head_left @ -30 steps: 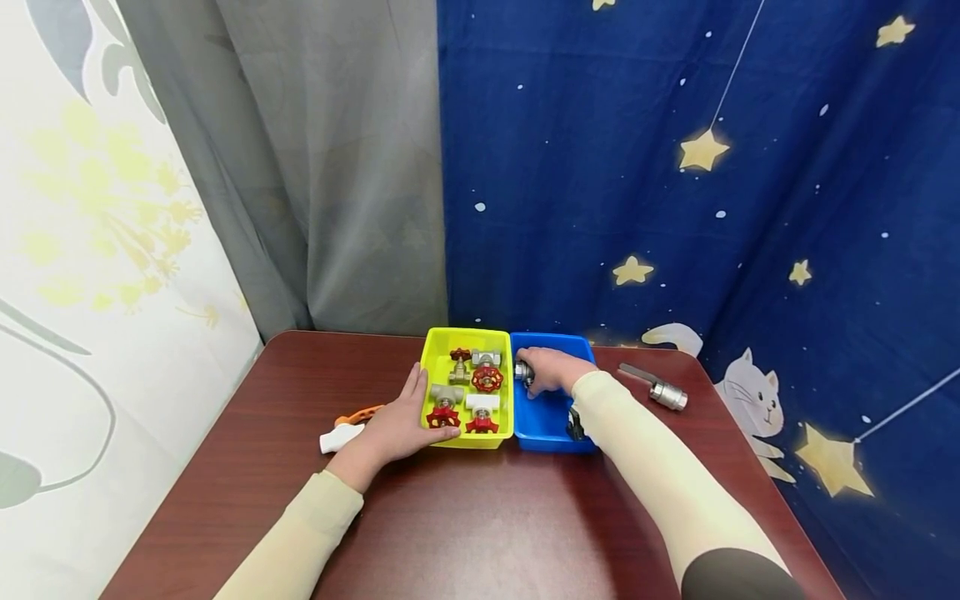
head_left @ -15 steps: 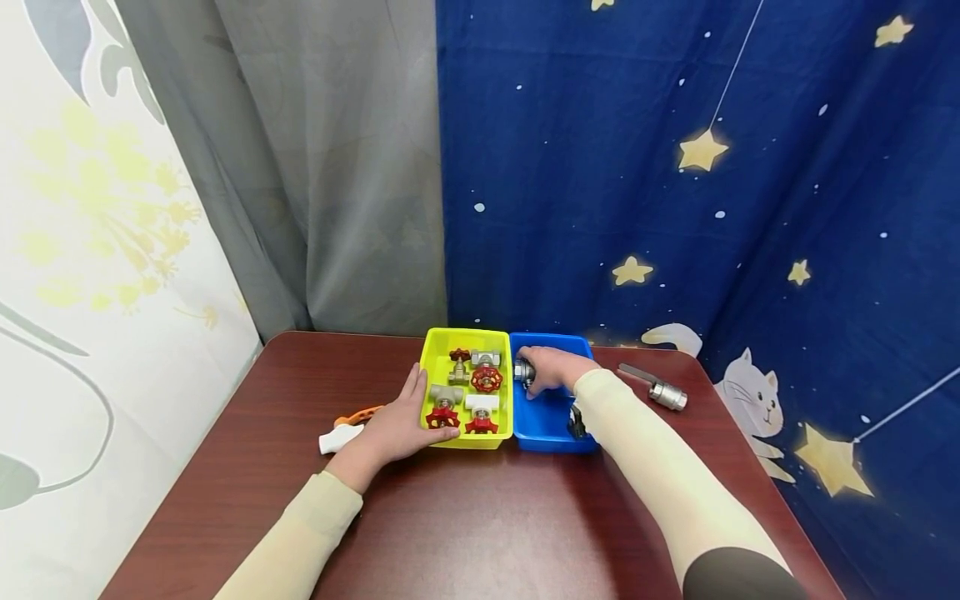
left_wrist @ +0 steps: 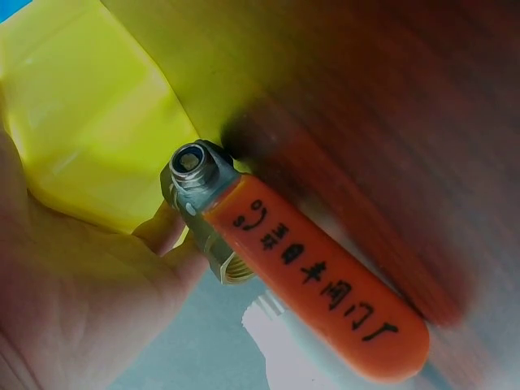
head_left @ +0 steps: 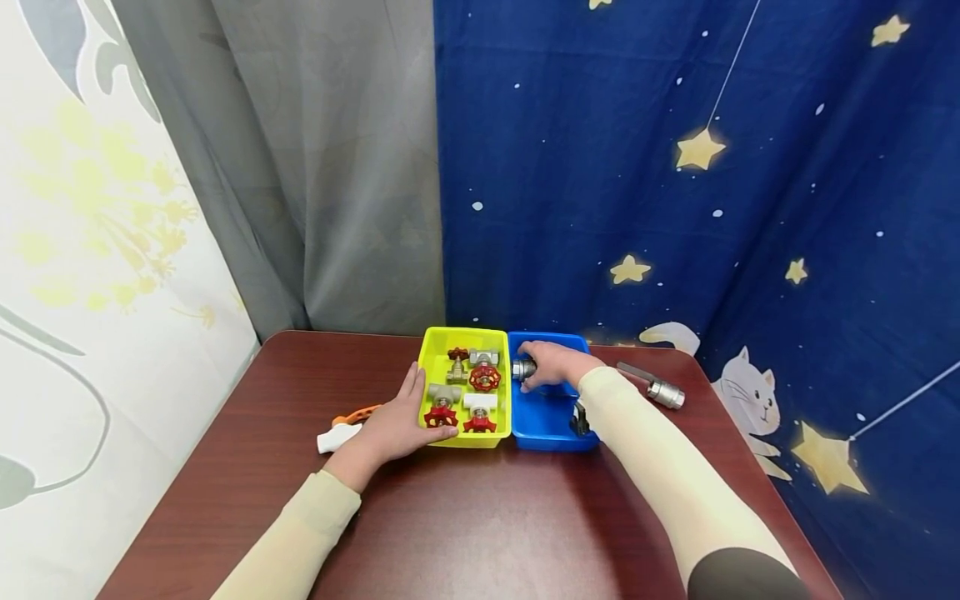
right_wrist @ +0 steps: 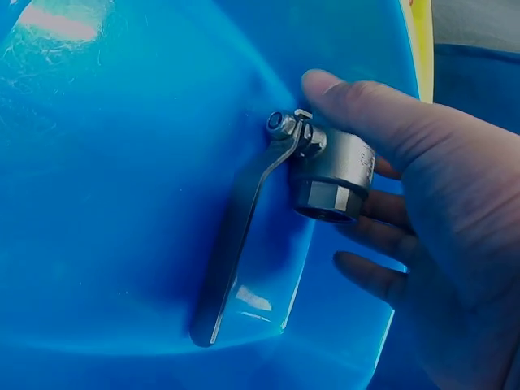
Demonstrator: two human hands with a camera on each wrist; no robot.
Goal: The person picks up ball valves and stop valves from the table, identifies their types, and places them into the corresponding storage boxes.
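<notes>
My left hand lies spread along the left wall of the yellow bin, thumb across its front rim. In the bin sit several valves with red handwheels. Beside that hand lies an orange-handled ball valve. My right hand reaches into the blue bin, around a metal lever ball valve by its left wall. In the right wrist view the thumb is over the valve body and the fingers are loosely extended behind it; the flat lever points away from the hand.
A white fitting lies beside the orange handle. Another lever ball valve rests on the brown table right of the blue bin. A black object shows near the blue bin's front right, under the right sleeve. Curtains stand behind the table.
My right hand has shifted slightly right and its fingers have loosened, so more of the ball valve shows in the blue bin. My left hand has stayed at the yellow bin.
</notes>
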